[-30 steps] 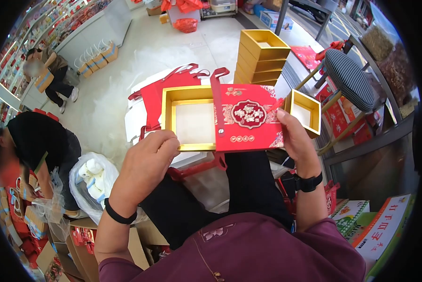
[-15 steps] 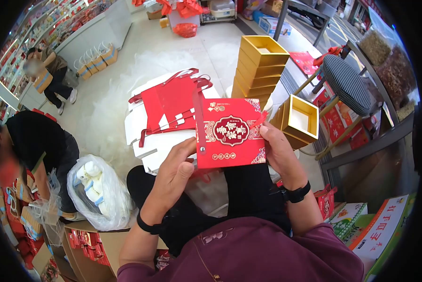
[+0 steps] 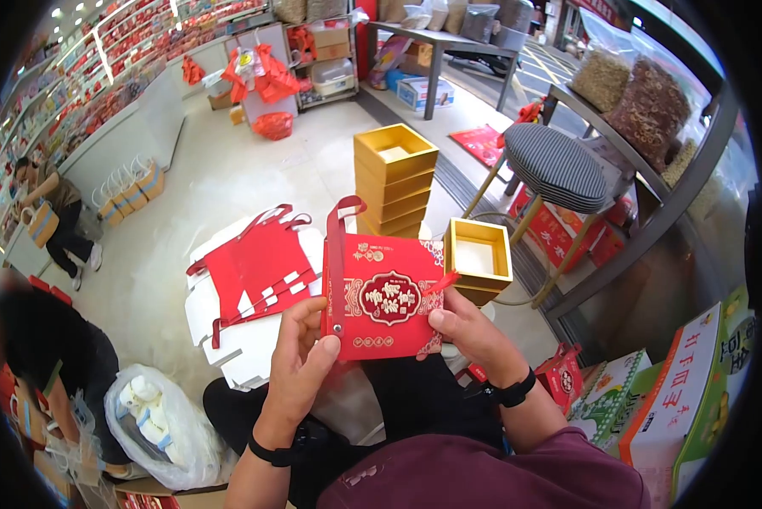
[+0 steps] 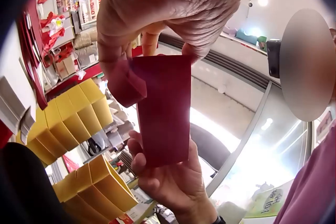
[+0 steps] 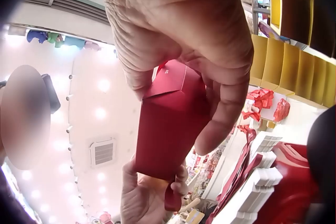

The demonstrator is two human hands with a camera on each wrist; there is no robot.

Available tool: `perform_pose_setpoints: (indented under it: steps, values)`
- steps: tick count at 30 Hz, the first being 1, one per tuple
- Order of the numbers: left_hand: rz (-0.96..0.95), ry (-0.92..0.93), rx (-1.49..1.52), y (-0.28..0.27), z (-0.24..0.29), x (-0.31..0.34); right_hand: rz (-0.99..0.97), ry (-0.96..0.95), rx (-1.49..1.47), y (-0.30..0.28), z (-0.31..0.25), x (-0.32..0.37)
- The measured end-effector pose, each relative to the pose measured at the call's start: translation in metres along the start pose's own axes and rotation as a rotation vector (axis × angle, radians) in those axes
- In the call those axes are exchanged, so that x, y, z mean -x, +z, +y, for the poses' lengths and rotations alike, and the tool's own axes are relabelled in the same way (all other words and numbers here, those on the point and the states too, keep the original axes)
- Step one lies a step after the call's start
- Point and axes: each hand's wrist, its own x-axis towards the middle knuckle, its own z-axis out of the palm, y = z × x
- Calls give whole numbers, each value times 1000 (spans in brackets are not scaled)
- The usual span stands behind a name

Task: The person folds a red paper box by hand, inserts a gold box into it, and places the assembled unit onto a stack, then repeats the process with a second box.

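Observation:
A red gift box [image 3: 398, 299] with gold lettering and a dark medallion is held in front of the body in the head view. My left hand [image 3: 303, 360] grips its left end, thumb near the front lower corner. My right hand [image 3: 476, 338] holds the opposite end, thumb on the front face by a small red tassel. A red ribbon handle [image 3: 336, 233] loops up from the left end. In the left wrist view the plain red side [image 4: 165, 111] of the box spans between both hands. The right wrist view shows its folded end flap [image 5: 170, 79] under the right hand.
Flat red and white box sleeves [image 3: 258, 263] lie piled ahead on the left. Beyond the box rises a stack of gold trays [image 3: 394, 182], with a shorter gold stack [image 3: 480, 263] to its right. A striped stool [image 3: 555, 165] stands right; a bag of white items [image 3: 165, 424] sits left.
The gold tray that stuck out of the box's left end has slid inside the red sleeve. My left hand has shifted from the tray to the box's end. The head view has tilted up.

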Motion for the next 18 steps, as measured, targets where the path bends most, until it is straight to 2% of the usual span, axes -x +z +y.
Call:
perform_pose_setpoints:
  steps: [2,8,12,17,18]
  values:
    - [-14,14,-20,8,2,-7,-34,46,-9,-3,-9,10]
    - [-181,-10,-9,27,1,-25,173,-108,-130,-21,-6,31]
    - [-149,-15,-82,26,-20,-31,214,-262,-152,-48,-16,45]
    - [-93,-67,-70,16,-32,-25,604,-480,-170,-78,-31,74]
    - [-91,-55,-95,13,-36,-23,616,-513,-142,-90,-33,83]
